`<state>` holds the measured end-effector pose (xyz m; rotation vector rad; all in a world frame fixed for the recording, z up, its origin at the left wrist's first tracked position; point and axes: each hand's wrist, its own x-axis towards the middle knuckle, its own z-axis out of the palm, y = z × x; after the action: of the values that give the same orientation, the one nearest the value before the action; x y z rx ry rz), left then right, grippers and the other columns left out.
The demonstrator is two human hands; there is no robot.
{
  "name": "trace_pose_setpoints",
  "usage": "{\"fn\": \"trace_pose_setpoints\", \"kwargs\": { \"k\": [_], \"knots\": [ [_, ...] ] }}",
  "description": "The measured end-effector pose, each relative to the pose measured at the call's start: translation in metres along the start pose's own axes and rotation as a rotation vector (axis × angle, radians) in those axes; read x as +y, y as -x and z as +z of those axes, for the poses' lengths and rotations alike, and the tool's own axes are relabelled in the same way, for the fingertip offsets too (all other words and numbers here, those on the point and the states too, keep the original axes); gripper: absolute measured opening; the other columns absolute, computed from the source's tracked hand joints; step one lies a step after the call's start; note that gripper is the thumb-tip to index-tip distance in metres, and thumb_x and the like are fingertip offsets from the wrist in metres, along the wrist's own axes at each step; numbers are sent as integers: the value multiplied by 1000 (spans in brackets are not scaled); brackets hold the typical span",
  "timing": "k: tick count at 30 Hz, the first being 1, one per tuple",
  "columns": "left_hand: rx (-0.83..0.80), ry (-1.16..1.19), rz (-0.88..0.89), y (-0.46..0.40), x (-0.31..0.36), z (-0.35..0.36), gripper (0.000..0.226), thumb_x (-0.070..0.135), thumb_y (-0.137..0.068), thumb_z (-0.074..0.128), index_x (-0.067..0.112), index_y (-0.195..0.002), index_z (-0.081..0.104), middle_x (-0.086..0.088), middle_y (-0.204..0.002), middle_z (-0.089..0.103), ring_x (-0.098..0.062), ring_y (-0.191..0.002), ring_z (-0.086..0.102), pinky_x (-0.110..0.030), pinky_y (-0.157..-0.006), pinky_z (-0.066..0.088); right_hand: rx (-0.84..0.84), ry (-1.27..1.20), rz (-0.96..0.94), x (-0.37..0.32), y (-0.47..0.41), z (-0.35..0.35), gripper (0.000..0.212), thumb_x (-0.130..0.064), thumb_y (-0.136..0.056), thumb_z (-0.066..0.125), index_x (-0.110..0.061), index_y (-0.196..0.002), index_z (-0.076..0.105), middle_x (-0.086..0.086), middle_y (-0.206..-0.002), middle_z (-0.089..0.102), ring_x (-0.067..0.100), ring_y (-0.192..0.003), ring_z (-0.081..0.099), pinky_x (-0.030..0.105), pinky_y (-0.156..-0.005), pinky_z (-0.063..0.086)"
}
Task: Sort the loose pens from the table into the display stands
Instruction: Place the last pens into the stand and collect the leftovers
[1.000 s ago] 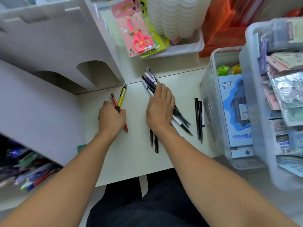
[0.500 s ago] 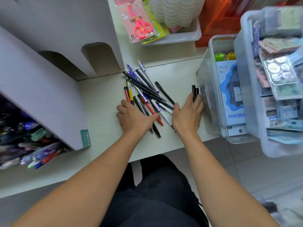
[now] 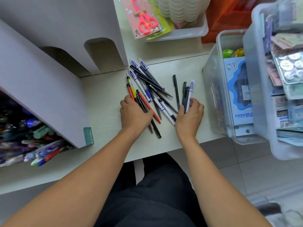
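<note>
A heap of loose pens (image 3: 147, 86), black, white-and-blue, red and yellow, lies on the pale table (image 3: 105, 99). My left hand (image 3: 134, 113) rests on the heap's near left end, fingers curled over the red and yellow pens (image 3: 131, 90). My right hand (image 3: 190, 113) pinches a small bunch of black and white pens (image 3: 186, 90) at the heap's right. One black pen (image 3: 176, 90) lies alone between the heap and that bunch. White display stands (image 3: 49, 79) rise at the left; the near one holds several coloured pens (image 3: 32, 141).
Clear plastic bins (image 3: 216, 89) full of stationery stand hard against the table's right side. A white tray (image 3: 188, 32) with packaged pink scissors (image 3: 144, 18) and stacked cups sits at the back. The table's front edge runs just behind my wrists.
My right hand has closed its fingers round the pens at the right. My left hand has slid slightly left along the heap. The camera has come closer.
</note>
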<state>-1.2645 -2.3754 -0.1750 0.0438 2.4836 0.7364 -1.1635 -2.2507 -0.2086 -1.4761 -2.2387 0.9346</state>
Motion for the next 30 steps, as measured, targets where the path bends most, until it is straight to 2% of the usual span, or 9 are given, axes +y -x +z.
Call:
{"fn": "trace_pose_setpoints", "kwargs": {
  "k": [3, 6, 9, 12, 14, 17, 22, 26, 30],
  "knots": [
    [-3, 128, -25, -6, -8, -6, 51, 39, -86, 67, 15, -126, 45, -5, -118, 59, -21, -102, 59, -33, -81, 46, -156, -72, -38, -16, 1, 6, 27, -10, -93, 68, -10, -118, 59, 1, -109, 53, 20, -94, 58, 38, -89, 53],
    [-22, 216, -76, -9, -10, -12, 37, 47, -85, 63, 24, -107, 44, -4, -108, 66, -21, -95, 64, -36, -83, 53, -224, -87, -64, -25, 6, 14, 26, -9, -90, 72, -12, -114, 64, 1, -101, 59, 17, -87, 59, 34, -84, 54],
    [-27, 164, -122, -7, 0, -10, 75, 67, -66, 76, 20, -117, 47, -4, -119, 59, -22, -102, 63, -42, -88, 57, -250, -120, -34, -26, 4, 12, 24, -10, -91, 69, -10, -115, 68, 5, -101, 67, 18, -86, 63, 32, -84, 55],
    [2, -59, -193, -4, 21, 2, 110, 55, -60, 90, 10, -141, 32, -11, -139, 41, -31, -123, 49, -40, -95, 50, -226, -137, 28, -21, -1, 0, 23, -11, -93, 62, -11, -115, 69, 3, -104, 69, 15, -89, 64, 25, -84, 52],
    [33, -132, -221, -3, 32, 10, 114, 50, -61, 92, 8, -143, 26, -14, -141, 37, -34, -124, 45, -40, -96, 48, -231, -140, 30, -15, -2, -7, 20, -13, -92, 62, -13, -111, 70, 2, -103, 69, 14, -86, 65, 26, -84, 53],
    [67, -159, -221, -3, 33, 15, 94, 36, -69, 88, 7, -136, 29, -14, -137, 38, -34, -120, 46, -37, -88, 48, -243, -136, 36, -6, -2, -13, 19, -14, -92, 63, -14, -109, 70, 2, -102, 69, 12, -85, 65, 26, -85, 53],
    [103, -177, -97, -7, 19, 4, 58, 3, -81, 69, 3, -129, 37, -17, -128, 48, -36, -109, 56, -35, -76, 43, -268, -165, 41, -4, 6, -13, 17, -13, -91, 63, -14, -107, 71, 2, -101, 69, 11, -85, 65, 25, -84, 54],
    [55, -188, -37, -16, 9, -14, 34, 1, -88, 61, 3, -118, 46, -14, -109, 55, -34, -98, 59, -33, -72, 44, -318, -197, -24, -13, 9, -9, 15, -12, -93, 63, -15, -106, 70, 2, -102, 68, 7, -84, 64, 5, -73, 45],
    [-99, -56, -81, -26, 2, -39, 16, 11, -87, 63, 11, -86, 47, -4, -78, 47, -18, -64, 45, -27, -53, 34, -297, -238, -73, -28, 7, -16, 12, -12, -94, 63, -15, -101, 71, 0, -98, 70, 3, -79, 62, 6, -67, 45]
  ]
}}
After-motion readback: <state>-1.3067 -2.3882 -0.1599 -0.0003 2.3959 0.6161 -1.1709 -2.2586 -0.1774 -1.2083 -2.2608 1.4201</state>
